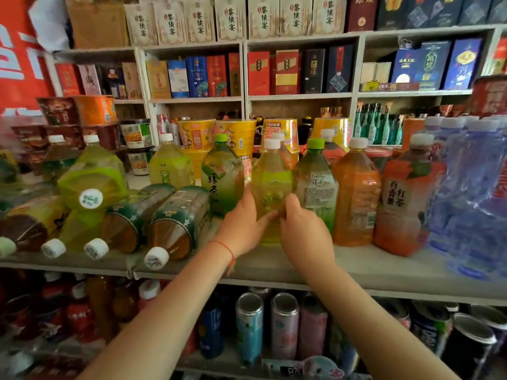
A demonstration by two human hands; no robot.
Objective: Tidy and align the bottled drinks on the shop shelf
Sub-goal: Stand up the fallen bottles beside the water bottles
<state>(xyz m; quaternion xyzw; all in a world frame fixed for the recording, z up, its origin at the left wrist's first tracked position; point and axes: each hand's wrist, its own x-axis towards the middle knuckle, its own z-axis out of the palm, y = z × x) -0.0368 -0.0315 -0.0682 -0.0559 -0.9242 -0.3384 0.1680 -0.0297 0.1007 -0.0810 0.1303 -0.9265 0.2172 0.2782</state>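
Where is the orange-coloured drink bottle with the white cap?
In the head view, the orange bottle stands upright right of centre on the shelf, between a green-capped tea bottle and a red-labelled bottle.

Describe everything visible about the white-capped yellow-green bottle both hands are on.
The yellow-green tea bottle is clear plastic with a white screw cap, pale yellow drink and a lime-green label band. It stands upright at the front of the shelf, between two green-capped green tea bottles. The left hand and the right hand grip its lower body from either side.
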